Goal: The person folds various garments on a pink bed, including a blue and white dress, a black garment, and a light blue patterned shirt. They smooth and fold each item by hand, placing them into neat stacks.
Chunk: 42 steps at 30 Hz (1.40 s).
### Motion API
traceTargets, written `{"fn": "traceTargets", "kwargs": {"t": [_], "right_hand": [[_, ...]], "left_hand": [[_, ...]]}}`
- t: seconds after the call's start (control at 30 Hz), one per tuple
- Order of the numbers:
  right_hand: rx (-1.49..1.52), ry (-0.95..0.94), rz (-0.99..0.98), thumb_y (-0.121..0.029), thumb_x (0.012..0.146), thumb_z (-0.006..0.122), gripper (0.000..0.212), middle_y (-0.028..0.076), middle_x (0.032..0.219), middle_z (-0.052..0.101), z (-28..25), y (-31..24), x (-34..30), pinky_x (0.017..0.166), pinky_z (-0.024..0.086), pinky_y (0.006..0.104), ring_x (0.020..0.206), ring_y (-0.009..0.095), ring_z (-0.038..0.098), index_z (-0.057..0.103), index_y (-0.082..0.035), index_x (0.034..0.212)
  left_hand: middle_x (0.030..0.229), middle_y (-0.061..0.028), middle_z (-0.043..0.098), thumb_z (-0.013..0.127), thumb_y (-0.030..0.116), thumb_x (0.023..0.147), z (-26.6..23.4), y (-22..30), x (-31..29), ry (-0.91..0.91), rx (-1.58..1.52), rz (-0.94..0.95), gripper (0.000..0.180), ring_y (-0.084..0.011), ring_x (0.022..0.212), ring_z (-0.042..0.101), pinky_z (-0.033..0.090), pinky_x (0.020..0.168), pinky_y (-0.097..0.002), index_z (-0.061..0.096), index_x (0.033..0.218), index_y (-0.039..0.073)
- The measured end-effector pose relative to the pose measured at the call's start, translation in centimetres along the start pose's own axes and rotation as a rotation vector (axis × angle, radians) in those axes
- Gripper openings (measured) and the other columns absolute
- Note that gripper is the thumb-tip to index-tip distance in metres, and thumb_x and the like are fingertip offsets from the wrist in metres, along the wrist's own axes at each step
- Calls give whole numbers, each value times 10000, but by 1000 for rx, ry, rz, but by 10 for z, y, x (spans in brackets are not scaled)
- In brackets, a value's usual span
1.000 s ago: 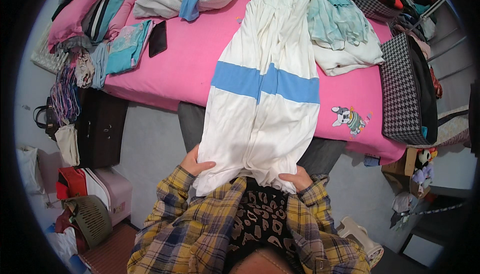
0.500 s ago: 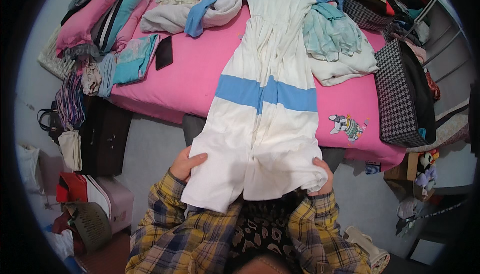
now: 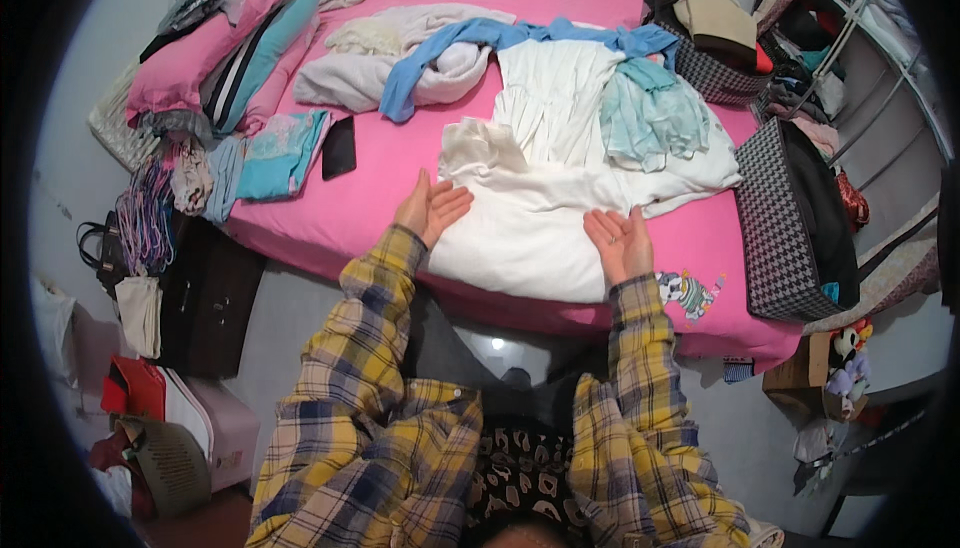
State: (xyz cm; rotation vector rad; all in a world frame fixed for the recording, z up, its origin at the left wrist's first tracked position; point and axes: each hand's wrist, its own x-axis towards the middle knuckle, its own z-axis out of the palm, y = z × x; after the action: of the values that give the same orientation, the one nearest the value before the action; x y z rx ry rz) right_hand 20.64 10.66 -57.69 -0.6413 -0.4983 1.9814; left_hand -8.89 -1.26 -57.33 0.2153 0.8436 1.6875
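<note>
A long white dress [image 3: 520, 244] with blue at its top lies on the pink bed, its lower part folded up over itself so that the fold faces me. My left hand [image 3: 432, 210] is open at the dress's left edge, palm turned up and fingers stretched toward the cloth. At the right edge my right hand [image 3: 620, 240] lies open too, palm up, its fingers over the white fabric. Neither hand grips anything. The blue sleeves [image 3: 445, 46] spread to both sides at the far end. The blue band across the skirt is hidden inside the fold.
Around the dress on the pink bed [image 3: 370, 213] are a pale towel-like garment [image 3: 345, 78], mint sheer cloth [image 3: 655, 113], a dark phone [image 3: 339, 148] and folded turquoise clothing [image 3: 278, 158]. A houndstooth storage box [image 3: 785, 228] stands at the right edge, pillows [image 3: 190, 68] at the left.
The dress's hem has gone from near my body up onto the bed, doubling the skirt over. Both hands have moved forward with it and let go of the cloth.
</note>
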Motion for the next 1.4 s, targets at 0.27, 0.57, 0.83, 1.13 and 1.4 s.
{"fn": "traceTargets", "kwargs": {"t": [0.27, 0.57, 0.83, 1.13, 1.4], "right_hand": [[-1380, -94, -631, -92, 768, 628, 454, 173, 1301, 464, -43, -5, -87, 982, 379, 408, 1189, 312, 462, 529, -37, 1208], [-1966, -346, -817, 1, 603, 608, 692, 116, 1384, 396, -41, 16, -74, 1055, 214, 490, 1296, 330, 319, 525, -182, 1266], [-1925, -687, -704, 10, 589, 610, 586, 68, 1258, 537, -31, -20, -104, 1026, 260, 502, 1228, 285, 425, 577, -117, 1160], [-1663, -927, -122, -9, 653, 587, 500, 54, 1168, 599, -22, -46, -177, 1005, 314, 438, 1151, 247, 508, 595, -97, 1145], [-1461, -829, -6, -29, 694, 597, 352, 129, 983, 643, -4, -63, -154, 842, 425, 366, 954, 298, 581, 638, -54, 1042]], "left_hand": [[1278, -210, 475, 625, 241, 847, -49, -29, -61, 113, 1102, 536, 534, -331, 1203, 450, 365, 1002, -373, 441, 1294, 12], [1321, -123, 458, 623, -63, 593, -30, -33, -78, -205, 1994, 953, 712, -352, 1217, 421, 384, 999, -420, 527, 1257, 173], [1163, -88, 599, 567, -87, 604, -9, 15, -126, -422, 1998, 767, 626, -307, 1060, 561, 473, 912, -387, 584, 1178, 161], [1048, -44, 645, 573, -21, 691, 9, 25, -206, -651, 1933, 153, 510, -247, 966, 586, 509, 795, -367, 612, 1151, 195], [934, -105, 637, 586, 34, 780, 36, 49, -188, -642, 1687, 4, 349, -279, 887, 592, 488, 735, -365, 609, 1119, 115]]}}
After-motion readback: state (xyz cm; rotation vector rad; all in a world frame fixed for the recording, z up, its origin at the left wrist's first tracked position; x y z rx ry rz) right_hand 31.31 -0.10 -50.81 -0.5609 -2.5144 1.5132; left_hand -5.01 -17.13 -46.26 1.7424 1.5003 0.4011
